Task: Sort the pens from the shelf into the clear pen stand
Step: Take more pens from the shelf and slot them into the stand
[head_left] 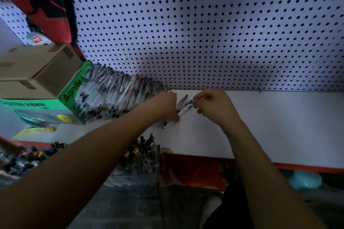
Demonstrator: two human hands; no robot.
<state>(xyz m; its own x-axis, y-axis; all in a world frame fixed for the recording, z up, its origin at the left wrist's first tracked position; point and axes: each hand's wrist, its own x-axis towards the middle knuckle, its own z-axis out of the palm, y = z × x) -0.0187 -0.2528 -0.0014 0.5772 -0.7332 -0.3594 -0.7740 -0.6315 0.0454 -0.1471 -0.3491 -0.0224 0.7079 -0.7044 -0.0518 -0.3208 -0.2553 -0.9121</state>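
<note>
Pens (119, 93) heaped on white shelf (270, 126); left hand (165, 106) grips several (count unclear), right hand (214, 104) pinches one pen (186, 108).

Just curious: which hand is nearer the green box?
Left. The left hand lies by the pen pile that leans against the green box; the right hand is farther right.

White shelf (270, 126) with a red front edge runs along the pegboard (204, 33). On it, left, a green box (46, 109) under a cardboard box (37, 69); a big heap of pens (115, 95) leans against the green box, with a few loose pens (183, 105) just beside the heap.
</note>
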